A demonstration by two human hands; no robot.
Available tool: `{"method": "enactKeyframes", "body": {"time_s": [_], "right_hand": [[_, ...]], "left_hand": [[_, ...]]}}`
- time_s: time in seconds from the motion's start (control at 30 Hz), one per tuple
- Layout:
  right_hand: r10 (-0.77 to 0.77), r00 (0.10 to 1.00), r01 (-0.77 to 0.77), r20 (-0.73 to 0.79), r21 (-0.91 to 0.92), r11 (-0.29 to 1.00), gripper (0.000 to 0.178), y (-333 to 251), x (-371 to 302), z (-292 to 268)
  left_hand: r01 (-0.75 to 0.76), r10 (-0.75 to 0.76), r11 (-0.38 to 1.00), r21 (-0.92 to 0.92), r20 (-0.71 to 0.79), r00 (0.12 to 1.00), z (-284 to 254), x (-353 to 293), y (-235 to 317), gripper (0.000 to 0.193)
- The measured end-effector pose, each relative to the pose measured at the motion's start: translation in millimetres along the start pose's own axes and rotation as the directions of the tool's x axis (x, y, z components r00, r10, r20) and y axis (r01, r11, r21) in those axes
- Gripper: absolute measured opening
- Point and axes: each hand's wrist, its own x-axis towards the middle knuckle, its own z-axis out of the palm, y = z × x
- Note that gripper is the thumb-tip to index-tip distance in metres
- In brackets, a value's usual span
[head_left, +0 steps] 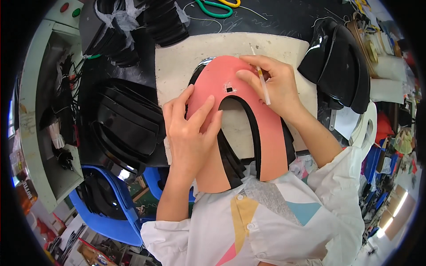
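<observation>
A pink U-shaped template [208,80] with a small square hole lies over black glossy U-shaped pieces [230,155], whose edges show along its inner curve and left side. My left hand [186,126] rests on the template's left side, fingers spread and stretched out. At the upper right of the curve, my right hand [277,82] has its thumb and index fingertips on the pink surface. A slim pale pen [263,84] with a yellow band is held in that hand, slanting across the fingers. The fingers beneath are partly hidden.
A cream board [177,57] lies under the work on the black table. Stacks of black pieces stand at left [124,119], upper left [164,22] and right [339,66]. Green-handled scissors [215,9] lie at the back. A blue chair [104,226] stands lower left.
</observation>
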Motion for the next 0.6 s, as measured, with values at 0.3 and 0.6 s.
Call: {"method": "enactKeyframes", "body": {"time_s": [0.3,0.6], "right_hand": [[-0.18,0.983,0.176,0.019,0.141,0.974,0.015,-17.9,3.7,-10.6],[-0.238,0.965,0.231,0.107,0.071,0.97,0.019,-15.0,-1.5,11.5]], "left_hand": [[0.023,-0.024,1.0,-0.02,-0.042,0.999,10.2,-1.9,2.6,0.03],[0.003,-0.003,1.0,-0.012,-0.048,0.999,8.4,-3.2,0.6,0.033]]}}
